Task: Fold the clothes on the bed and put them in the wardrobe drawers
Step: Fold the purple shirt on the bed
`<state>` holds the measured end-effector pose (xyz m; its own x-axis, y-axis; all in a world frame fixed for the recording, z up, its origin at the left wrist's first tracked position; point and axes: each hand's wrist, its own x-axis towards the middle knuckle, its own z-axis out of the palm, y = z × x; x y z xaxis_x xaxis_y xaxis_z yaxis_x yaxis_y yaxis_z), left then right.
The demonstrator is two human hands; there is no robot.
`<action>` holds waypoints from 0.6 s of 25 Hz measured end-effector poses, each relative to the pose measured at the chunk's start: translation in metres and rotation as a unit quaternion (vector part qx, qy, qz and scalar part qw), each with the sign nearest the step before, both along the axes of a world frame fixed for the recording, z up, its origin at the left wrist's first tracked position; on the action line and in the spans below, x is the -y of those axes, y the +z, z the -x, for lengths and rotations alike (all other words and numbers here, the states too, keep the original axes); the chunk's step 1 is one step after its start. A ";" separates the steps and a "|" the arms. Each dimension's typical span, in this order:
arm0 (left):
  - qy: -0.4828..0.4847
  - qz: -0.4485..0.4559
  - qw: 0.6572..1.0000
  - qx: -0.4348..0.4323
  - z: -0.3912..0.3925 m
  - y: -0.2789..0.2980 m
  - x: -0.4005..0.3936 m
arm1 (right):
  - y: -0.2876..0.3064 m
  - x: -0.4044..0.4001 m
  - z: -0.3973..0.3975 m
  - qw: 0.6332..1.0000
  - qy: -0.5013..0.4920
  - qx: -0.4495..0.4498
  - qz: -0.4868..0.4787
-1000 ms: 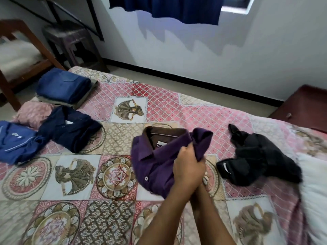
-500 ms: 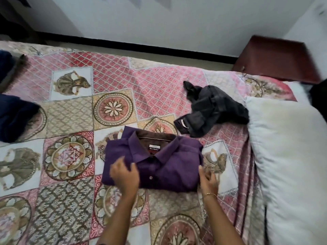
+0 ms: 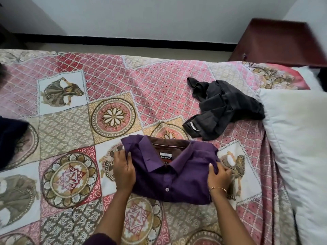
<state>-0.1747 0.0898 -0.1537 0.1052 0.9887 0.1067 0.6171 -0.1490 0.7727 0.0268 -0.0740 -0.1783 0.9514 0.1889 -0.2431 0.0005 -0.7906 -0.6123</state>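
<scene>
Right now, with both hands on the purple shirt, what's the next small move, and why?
Probably lift it off the bed: the purple shirt already lies folded, collar up, with the left hand and right hand gripping its two side edges. The dark garment beyond remains crumpled.

Left hand [image 3: 123,171] and right hand [image 3: 219,177] apparently pinching cloth edges, forearms extended forward

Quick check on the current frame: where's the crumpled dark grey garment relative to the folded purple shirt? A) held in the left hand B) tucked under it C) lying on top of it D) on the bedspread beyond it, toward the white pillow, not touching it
D: the dark grey garment lies crumpled on the bedspread past the purple shirt, reaching the white pillow, with bedspread showing between garment and shirt.
</scene>
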 end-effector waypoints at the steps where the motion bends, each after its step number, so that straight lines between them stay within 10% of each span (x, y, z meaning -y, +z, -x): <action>1: -0.007 -0.012 1.000 0.025 -0.004 0.002 -0.002 | -0.003 -0.003 0.001 0.998 -0.020 0.045 -0.032; 4: 0.000 0.057 0.998 0.041 -0.009 -0.008 -0.015 | 0.001 -0.010 0.007 0.989 -0.046 0.130 -0.058; 9: 0.035 0.265 0.952 -0.151 -0.021 -0.021 -0.036 | -0.002 -0.022 -0.009 0.998 -0.041 -0.037 -0.040; 15: 0.062 0.491 0.867 0.053 -0.023 -0.002 -0.041 | 0.001 -0.021 -0.020 0.981 -0.051 -0.182 -0.049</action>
<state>-0.1518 0.1311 -0.1558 0.0321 0.6110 -0.7910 0.4985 0.6762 0.5425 0.0463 -0.0530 -0.1772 0.8207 0.1360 -0.5550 -0.3081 -0.7126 -0.6303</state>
